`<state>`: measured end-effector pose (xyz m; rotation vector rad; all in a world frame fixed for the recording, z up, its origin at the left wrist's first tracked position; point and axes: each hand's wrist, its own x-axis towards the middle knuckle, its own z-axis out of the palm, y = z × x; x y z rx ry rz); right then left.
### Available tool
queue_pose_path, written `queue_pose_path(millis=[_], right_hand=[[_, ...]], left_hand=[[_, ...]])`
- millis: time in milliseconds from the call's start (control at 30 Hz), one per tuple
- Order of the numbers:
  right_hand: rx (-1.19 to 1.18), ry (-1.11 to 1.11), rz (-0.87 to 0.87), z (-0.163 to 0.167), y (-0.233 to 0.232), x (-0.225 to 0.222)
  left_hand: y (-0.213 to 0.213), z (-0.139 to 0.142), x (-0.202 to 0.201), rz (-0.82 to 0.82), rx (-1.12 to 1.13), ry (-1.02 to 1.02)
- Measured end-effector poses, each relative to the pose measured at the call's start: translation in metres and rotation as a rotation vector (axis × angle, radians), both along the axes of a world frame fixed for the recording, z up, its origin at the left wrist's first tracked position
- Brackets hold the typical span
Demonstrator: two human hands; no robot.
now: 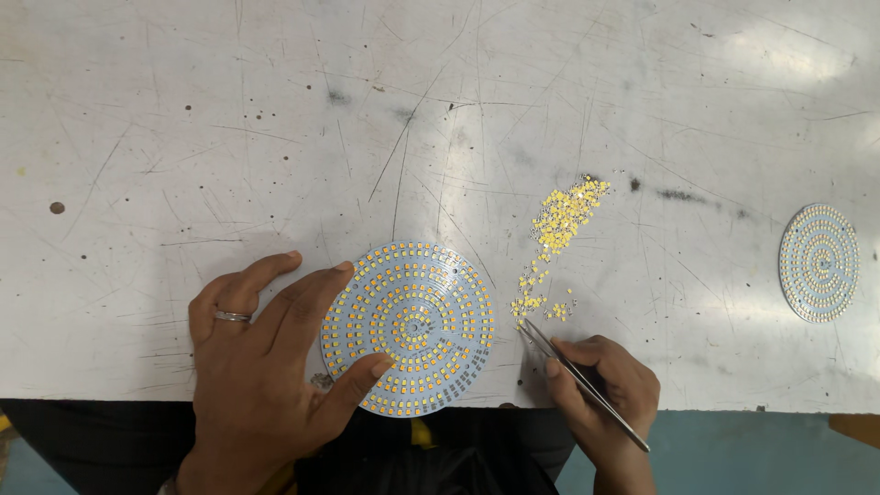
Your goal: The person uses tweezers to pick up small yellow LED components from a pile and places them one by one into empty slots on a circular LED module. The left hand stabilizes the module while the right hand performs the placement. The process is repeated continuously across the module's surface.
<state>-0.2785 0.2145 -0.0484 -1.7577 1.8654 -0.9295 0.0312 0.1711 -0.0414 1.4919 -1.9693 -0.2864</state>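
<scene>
A round circuit board (417, 321) with rings of small yellow chips lies at the table's near edge. My left hand (261, 357) rests flat on the table with its thumb and forefinger against the board's left rim; a ring is on one finger. My right hand (605, 385) grips metal tweezers (577, 376), whose tips touch the table just right of the board, beside the near end of a scattered pile of tiny yellow chips (555, 243).
A second, smaller-looking round board (819, 263) lies at the far right of the scratched white table (275, 137). The table's front edge runs just under my hands, with dark clothing and a blue floor below.
</scene>
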Motion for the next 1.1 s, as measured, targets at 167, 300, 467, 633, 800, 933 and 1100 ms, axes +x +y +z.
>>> queue_pose_path(millis=[167, 300, 467, 633, 800, 933, 1100], right_hand=[[0.008, -0.019, -0.04, 0.001, -0.001, 0.001], [-0.02, -0.016, -0.014, 0.0, -0.001, 0.002], [-0.009, 0.005, -0.038, 0.002, -0.001, 0.003], [-0.012, 0.009, -0.023, 0.002, -0.001, 0.003], [0.014, -0.014, -0.036, 0.001, 0.0, 0.003], [0.068, -0.086, 0.095, 0.002, -0.003, 0.008], [0.1, -0.064, 0.32, 0.002, -0.018, 0.022]], left_hand=[[0.001, -0.001, 0.0, -0.002, 0.012, -0.003], [0.001, -0.003, 0.001, 0.005, 0.014, -0.016], [0.002, -0.004, 0.002, -0.001, 0.011, -0.014], [0.0, -0.002, 0.001, -0.003, 0.008, -0.017], [-0.001, 0.003, -0.001, 0.001, -0.012, 0.001], [-0.003, 0.004, 0.0, -0.016, -0.026, 0.011], [-0.004, 0.003, 0.0, -0.029, -0.025, 0.032]])
